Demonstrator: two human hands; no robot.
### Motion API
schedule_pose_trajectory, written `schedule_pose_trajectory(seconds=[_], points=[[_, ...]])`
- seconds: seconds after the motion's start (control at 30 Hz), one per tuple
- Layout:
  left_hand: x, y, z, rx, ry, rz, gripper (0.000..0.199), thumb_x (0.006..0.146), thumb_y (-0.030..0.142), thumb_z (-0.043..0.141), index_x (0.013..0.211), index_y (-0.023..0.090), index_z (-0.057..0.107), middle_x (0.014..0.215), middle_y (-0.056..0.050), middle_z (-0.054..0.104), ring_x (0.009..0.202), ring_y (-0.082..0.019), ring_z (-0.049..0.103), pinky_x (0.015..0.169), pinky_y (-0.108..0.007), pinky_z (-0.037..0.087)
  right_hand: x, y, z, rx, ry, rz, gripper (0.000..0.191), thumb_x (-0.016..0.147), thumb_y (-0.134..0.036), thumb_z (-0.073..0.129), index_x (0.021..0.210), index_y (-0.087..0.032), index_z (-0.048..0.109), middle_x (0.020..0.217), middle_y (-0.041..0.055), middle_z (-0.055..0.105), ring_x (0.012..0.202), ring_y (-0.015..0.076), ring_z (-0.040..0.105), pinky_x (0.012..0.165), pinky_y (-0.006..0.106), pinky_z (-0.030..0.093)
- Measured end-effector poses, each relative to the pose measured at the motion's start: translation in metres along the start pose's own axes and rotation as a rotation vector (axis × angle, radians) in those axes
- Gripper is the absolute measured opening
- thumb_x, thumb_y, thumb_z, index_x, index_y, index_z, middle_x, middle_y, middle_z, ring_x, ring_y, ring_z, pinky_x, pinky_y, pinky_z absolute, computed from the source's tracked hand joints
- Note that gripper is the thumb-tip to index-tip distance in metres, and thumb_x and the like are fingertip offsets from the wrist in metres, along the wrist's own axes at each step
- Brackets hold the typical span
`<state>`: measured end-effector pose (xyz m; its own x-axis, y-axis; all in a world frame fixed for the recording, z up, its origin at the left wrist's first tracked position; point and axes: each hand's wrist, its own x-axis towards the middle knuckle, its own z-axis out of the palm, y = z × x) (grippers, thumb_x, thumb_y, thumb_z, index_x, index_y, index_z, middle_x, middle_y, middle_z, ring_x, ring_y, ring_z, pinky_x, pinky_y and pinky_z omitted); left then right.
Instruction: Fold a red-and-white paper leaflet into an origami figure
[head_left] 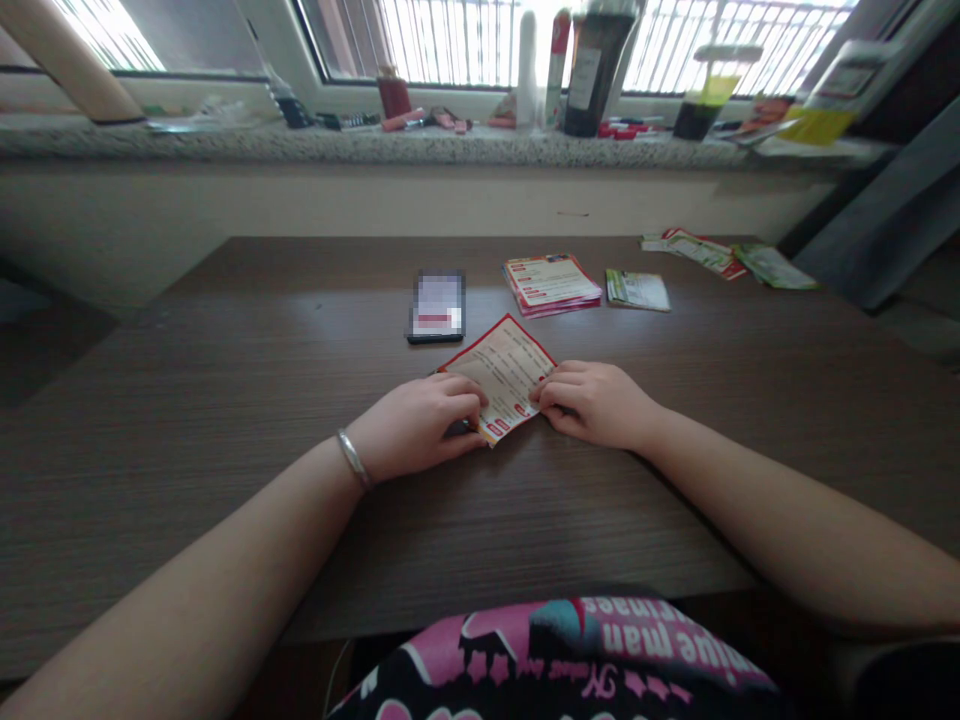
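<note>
Fingers (561,384) on red-bordered sheet (507,366), phone (437,304) beyond

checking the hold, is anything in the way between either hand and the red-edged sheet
Nothing visible is: the left hand and right hand both touch the red-edged sheet directly, at its left and right sides. The phone and stack of cards lie beyond it, not between.

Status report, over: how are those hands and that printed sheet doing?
Left hand, right hand both on red-bordered printed sheet. Sheet angled cornerwise between them. Smartphone close behind, not on it.
</note>
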<state>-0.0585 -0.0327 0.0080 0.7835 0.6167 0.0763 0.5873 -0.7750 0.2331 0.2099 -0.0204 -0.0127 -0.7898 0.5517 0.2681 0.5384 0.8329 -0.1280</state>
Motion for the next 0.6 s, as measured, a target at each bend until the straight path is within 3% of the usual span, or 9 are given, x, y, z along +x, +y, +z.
schedule_pose_trajectory(seconds=[0.2,0.37,0.6], points=[[-0.001,0.0,-0.002,-0.074,-0.008,-0.016,0.017,0.087,0.035,0.059,0.096,0.021,0.065,0.109,-0.006,0.065,0.103,-0.021,0.06,0.094,-0.035,0.049,-0.002,-0.002,0.0,0.11,0.031,0.111,0.017,0.084,-0.019,0.052,0.091,-0.022,0.068,0.093,0.0051,0.072,0.089,0.0185,0.063,0.078,0.03,0.048],[0.0,0.007,-0.003,0.021,-0.024,0.002,0.031,0.085,0.046,0.061,0.107,0.023,0.064,0.11,-0.008,0.062,0.101,-0.023,0.059,0.091,-0.038,0.048,-0.001,-0.003,0.0,0.192,0.048,0.151,0.02,0.082,-0.017,0.054,0.093,-0.022,0.07,0.092,0.0047,0.071,0.087,0.0173,0.063,0.076,0.028,0.049],[0.005,0.022,-0.001,0.117,0.017,-0.05,0.032,0.094,0.044,0.045,0.094,0.02,0.067,0.092,-0.006,0.064,0.086,-0.021,0.061,0.076,-0.033,0.049,0.0,-0.005,0.0,0.234,0.029,0.146,0.02,0.084,-0.017,0.053,0.095,-0.022,0.07,0.091,0.0058,0.069,0.088,0.0177,0.062,0.077,0.028,0.048]])
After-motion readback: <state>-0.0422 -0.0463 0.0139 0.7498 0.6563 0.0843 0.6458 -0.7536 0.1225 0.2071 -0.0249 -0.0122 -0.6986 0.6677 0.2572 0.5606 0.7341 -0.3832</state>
